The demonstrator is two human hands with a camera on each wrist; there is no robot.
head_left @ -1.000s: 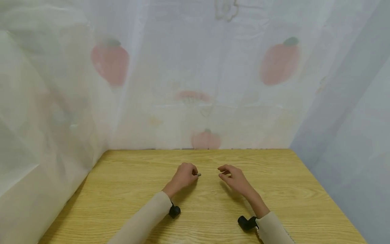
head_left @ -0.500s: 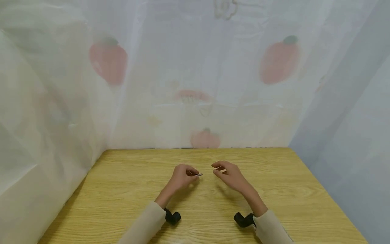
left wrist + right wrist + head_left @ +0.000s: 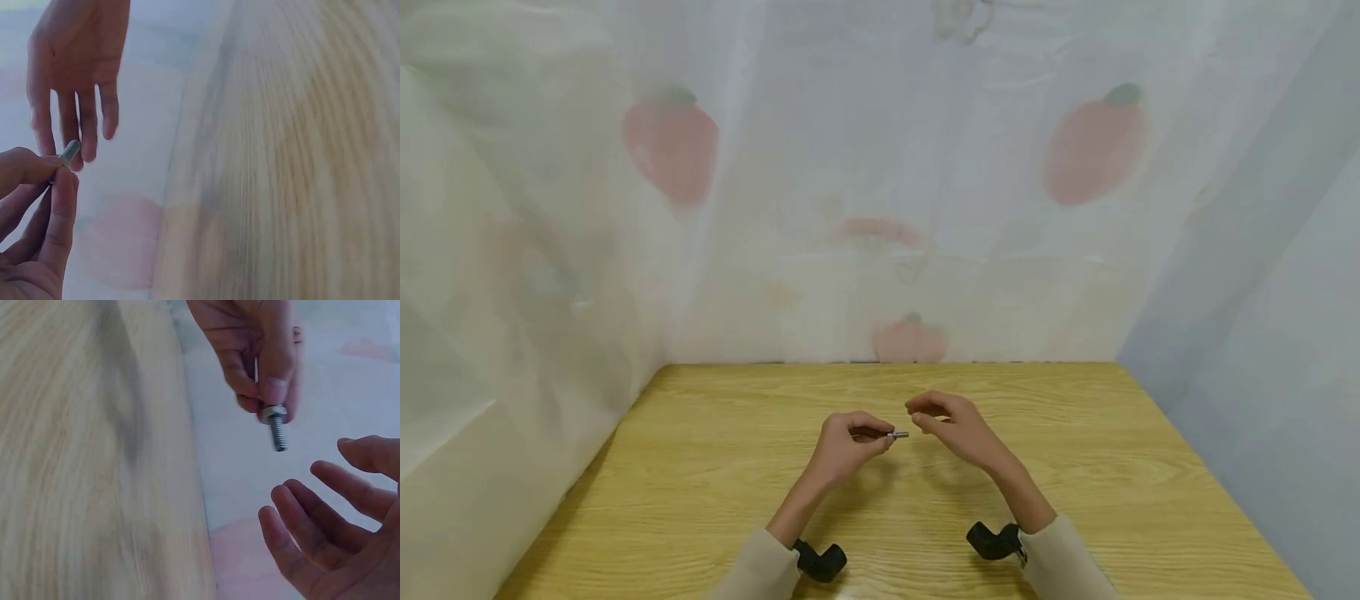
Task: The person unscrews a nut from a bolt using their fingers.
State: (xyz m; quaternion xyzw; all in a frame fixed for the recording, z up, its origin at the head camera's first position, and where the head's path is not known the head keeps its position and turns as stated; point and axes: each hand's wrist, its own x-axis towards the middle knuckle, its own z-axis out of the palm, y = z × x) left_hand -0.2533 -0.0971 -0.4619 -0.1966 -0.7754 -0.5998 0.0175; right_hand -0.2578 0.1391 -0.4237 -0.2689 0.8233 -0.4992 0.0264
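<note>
Left hand (image 3: 841, 448) pinches a bolt (image 3: 902, 434) aimed at three o'clock; a slack pinch could drop it. Right hand (image 3: 961, 429): fingers apart.

Wood-grain table (image 3: 1120, 467); pale sheeting (image 3: 850, 125) along back and sides, red fruit prints (image 3: 673, 154).

A yellowish wood-grain desk (image 3: 1120, 500) spans the lower part of the head view (its grain running mostly sideways), soft shadows (image 3: 867, 492) falling near lower centre.

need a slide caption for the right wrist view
A threaded metal bolt in the left hand's grip, the right hand close by but not touching it.
</note>
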